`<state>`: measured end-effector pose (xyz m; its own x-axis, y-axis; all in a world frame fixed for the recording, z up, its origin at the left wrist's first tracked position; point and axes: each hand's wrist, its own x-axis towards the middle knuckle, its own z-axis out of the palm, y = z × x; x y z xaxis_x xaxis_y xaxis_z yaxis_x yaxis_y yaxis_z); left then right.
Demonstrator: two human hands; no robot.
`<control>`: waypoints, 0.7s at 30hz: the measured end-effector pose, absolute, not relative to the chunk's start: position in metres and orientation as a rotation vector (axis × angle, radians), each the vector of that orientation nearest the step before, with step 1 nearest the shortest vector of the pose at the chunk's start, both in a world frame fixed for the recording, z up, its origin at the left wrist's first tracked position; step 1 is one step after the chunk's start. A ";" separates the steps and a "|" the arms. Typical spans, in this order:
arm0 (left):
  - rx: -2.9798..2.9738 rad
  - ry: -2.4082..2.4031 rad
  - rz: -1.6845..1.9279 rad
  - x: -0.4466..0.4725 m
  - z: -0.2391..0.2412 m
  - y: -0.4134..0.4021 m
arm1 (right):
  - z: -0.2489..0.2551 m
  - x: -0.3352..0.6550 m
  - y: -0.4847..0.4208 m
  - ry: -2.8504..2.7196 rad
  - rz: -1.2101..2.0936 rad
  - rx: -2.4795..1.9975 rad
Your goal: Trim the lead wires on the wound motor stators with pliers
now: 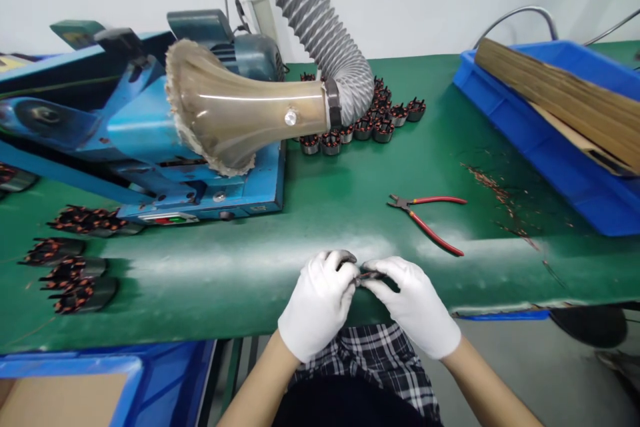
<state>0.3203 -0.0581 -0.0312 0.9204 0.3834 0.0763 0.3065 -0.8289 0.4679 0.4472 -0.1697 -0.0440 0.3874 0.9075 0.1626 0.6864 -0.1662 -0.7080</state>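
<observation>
White-gloved, the left hand [316,303] and right hand [413,305] pinch a dark part [371,275] between them.
The left fingers curl round its left end; the right thumb and forefinger are almost closed on its right, so it sits at the fingertips, mostly hidden, over the near bench [200,307]. A light, even pinch with steady wrists would probably suit so small a piece. Pliers [403,204] lie spread to the right; wound cores [383,131] sit far, by the hose [353,73].

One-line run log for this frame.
left hand: gripping small dark part | right hand: pinching same part | red-handled pliers: open, on green tabletop | copper-wound parts: beside blue machine
</observation>
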 end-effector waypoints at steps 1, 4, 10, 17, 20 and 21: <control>2.617 0.503 0.218 0.320 -0.030 -0.058 | -0.045 0.446 -0.169 -1.428 0.325 -1.927; 2.623 0.500 0.198 0.321 -0.028 -0.058 | -0.045 0.448 -0.169 -1.512 0.120 -1.967; 2.647 0.498 0.155 0.321 -0.027 -0.057 | -0.037 0.473 -0.187 -1.097 -0.128 -2.078; 2.652 0.483 0.146 0.322 -0.027 -0.056 | -0.024 0.460 -0.185 -1.246 0.227 -1.958; 2.664 0.482 0.129 0.322 -0.026 -0.055 | -0.027 0.452 -0.176 -1.439 0.392 -1.926; 2.668 0.478 0.126 0.322 -0.026 -0.055 | -0.029 0.450 -0.173 -1.502 0.416 -1.916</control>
<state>0.3216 -0.0554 -0.0262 0.9365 0.3504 0.0138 0.3118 -0.8502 0.4242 0.4501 -0.1729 -0.0285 0.2898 0.9460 0.1455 0.7362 -0.1232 -0.6654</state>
